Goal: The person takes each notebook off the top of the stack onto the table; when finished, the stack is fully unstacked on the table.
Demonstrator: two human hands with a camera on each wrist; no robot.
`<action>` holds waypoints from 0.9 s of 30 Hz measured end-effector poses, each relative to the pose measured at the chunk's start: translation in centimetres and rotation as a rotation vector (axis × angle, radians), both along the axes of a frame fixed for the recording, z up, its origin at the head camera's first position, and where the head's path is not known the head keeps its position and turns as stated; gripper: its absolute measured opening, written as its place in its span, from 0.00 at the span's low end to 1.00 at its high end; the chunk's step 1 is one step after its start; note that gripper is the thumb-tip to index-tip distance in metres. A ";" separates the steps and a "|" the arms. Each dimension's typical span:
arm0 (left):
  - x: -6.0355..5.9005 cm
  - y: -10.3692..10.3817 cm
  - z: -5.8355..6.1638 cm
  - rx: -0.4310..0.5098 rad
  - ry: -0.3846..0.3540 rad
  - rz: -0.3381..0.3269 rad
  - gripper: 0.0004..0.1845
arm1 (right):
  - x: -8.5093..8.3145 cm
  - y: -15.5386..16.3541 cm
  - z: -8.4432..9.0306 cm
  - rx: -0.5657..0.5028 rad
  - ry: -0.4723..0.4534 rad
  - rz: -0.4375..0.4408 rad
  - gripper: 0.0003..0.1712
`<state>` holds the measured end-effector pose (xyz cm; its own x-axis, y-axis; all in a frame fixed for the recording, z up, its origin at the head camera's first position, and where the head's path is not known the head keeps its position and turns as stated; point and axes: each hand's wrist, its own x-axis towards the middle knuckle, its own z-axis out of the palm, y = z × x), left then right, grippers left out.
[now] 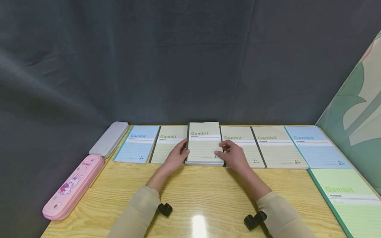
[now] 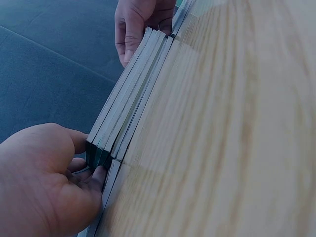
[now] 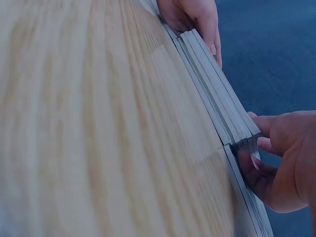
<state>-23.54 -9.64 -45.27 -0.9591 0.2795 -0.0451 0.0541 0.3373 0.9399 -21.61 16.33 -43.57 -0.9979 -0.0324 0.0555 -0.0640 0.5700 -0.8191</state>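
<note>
Here both hands (image 1: 178, 155) (image 1: 230, 155) grip the notebook stack (image 1: 204, 143) on the wooden table (image 1: 202, 195) before dark cloth (image 1: 178, 59).

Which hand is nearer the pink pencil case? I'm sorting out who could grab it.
Left. The left hand grips the left edge of the notebook stack, on the side toward the pink pencil case. The right hand holds the stack's right edge, farther away.
</note>
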 end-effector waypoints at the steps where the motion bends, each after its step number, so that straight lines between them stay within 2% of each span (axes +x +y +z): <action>1: 0.0 0.0 0.0 -0.006 0.001 0.001 0.32 | 0.0 0.0 0.0 0.008 -0.004 0.003 0.18; 7: 0.2 -0.1 0.3 -0.032 -0.001 0.007 0.31 | 0.1 0.0 0.0 -0.008 -0.021 0.012 0.18; 15: 0.1 -0.2 0.2 -0.079 0.028 0.023 0.29 | 0.3 0.4 -0.1 -0.118 -0.079 0.000 0.18; 21: 0.0 -0.1 0.0 -0.072 0.048 0.014 0.29 | 0.7 1.2 0.0 -0.069 -0.062 -0.004 0.18; 27: 0.0 0.2 0.1 -0.045 0.023 0.011 0.30 | 1.5 2.0 0.2 -0.068 -0.050 -0.019 0.17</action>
